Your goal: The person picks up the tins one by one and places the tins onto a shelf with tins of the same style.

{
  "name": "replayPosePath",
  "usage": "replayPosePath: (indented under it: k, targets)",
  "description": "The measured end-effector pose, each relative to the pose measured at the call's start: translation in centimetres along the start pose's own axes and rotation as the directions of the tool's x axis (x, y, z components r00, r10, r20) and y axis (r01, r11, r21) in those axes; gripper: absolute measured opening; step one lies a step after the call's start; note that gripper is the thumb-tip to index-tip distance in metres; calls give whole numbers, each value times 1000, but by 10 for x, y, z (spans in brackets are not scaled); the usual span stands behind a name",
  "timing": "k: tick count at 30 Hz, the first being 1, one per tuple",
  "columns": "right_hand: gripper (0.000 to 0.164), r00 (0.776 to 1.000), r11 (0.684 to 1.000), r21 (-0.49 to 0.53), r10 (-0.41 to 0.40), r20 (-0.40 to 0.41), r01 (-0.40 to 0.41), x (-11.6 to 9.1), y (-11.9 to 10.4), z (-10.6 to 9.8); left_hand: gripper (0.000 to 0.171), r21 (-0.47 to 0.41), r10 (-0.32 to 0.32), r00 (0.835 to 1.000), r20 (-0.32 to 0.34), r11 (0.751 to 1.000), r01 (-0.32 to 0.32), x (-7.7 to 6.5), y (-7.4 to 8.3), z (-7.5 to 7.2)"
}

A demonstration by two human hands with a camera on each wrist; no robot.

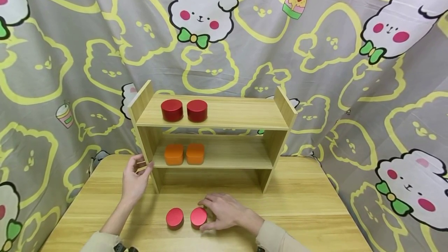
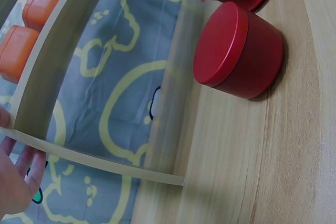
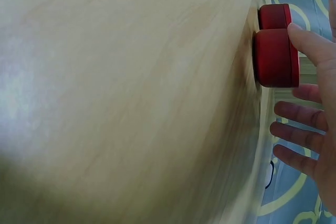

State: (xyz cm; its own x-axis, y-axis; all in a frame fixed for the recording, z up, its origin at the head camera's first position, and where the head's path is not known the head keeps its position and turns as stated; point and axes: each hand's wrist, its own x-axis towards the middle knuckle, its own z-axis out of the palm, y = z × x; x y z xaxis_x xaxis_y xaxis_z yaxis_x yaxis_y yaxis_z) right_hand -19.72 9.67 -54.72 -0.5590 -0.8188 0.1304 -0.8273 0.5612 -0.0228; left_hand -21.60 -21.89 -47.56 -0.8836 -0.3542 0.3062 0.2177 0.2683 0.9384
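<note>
My left hand (image 1: 134, 180) grips the front edge of the left side panel of a wooden shelf (image 1: 217, 167), its thumb inside and fingers outside in the left wrist view. On the table before the shelf stand two round red tins, upright. Around the right tin (image 1: 198, 217) my right hand (image 1: 227, 213) has its thumb at the near side and index finger at the far side; the other fingers are spread, plain in the right wrist view. The left tin (image 1: 174, 217) stands a small gap away, untouched.
Two dark red round tins (image 1: 172, 111) sit on the top board, towards the left. Below them, two orange squarish boxes (image 1: 174, 154) share the middle board. The wooden table (image 1: 297, 209) reaches back to a patterned curtain (image 1: 217, 61).
</note>
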Motion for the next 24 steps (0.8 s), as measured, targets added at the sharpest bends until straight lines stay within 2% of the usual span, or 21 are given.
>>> replayPosePath:
  k: [24]
  targets:
    - [59, 1000, 1000, 5, 1, 17, -1, 8, -2, 7, 36, 33, -23, 1000, 19, 999, 22, 0, -1, -3]
